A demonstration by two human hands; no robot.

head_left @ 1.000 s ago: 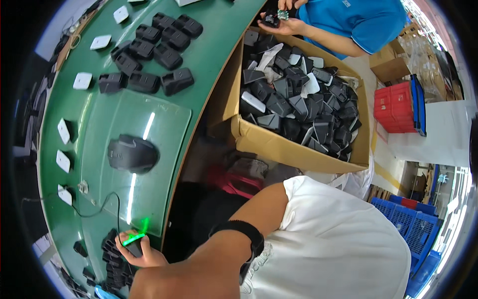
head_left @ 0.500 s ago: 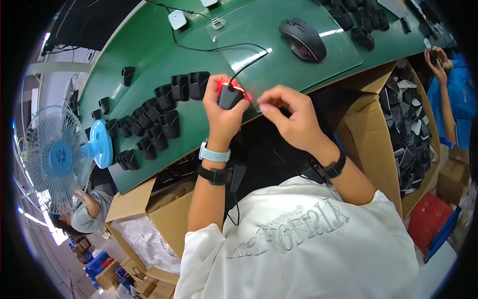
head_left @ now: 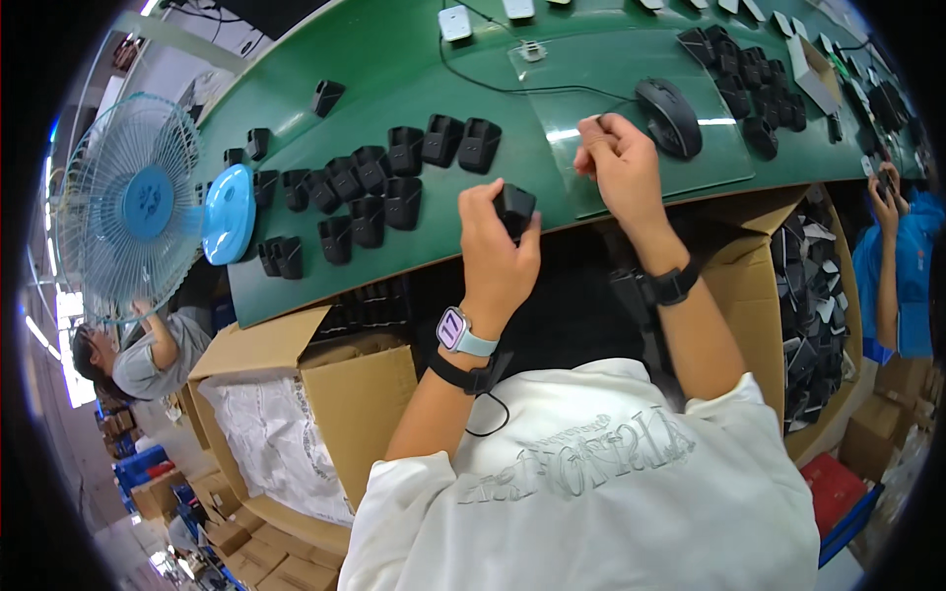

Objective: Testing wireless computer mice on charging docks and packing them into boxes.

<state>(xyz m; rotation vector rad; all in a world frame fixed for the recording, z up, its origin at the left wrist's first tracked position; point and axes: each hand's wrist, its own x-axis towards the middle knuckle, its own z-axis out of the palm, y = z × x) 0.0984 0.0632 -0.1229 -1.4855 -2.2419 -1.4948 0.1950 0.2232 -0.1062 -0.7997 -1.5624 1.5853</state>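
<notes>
My left hand [head_left: 496,261] is closed around a small black block-shaped device [head_left: 516,209], held just over the near edge of the green table [head_left: 374,261]. No red glow shows on it. To its right, my right hand [head_left: 627,177] is raised over the clear sheet with its fingers pinched. The thin black cable [head_left: 552,91] curves toward those fingertips, where a small dark end shows; its plug is mostly hidden. Several like black devices [head_left: 404,202] stand in uneven rows left of my left hand. A black computer mouse [head_left: 670,118] lies just beyond my right hand.
A blue desk fan [head_left: 148,202] stands at the left. An open carton [head_left: 360,394] with white wrapping is below the table, and another carton [head_left: 744,295] full of dark parts stands right. More black devices [head_left: 754,84] sit far right. Co-workers are at both sides.
The cable has come away from the device in my left hand, and the red glow is gone. My right hand has moved up and away. The view has shifted.
</notes>
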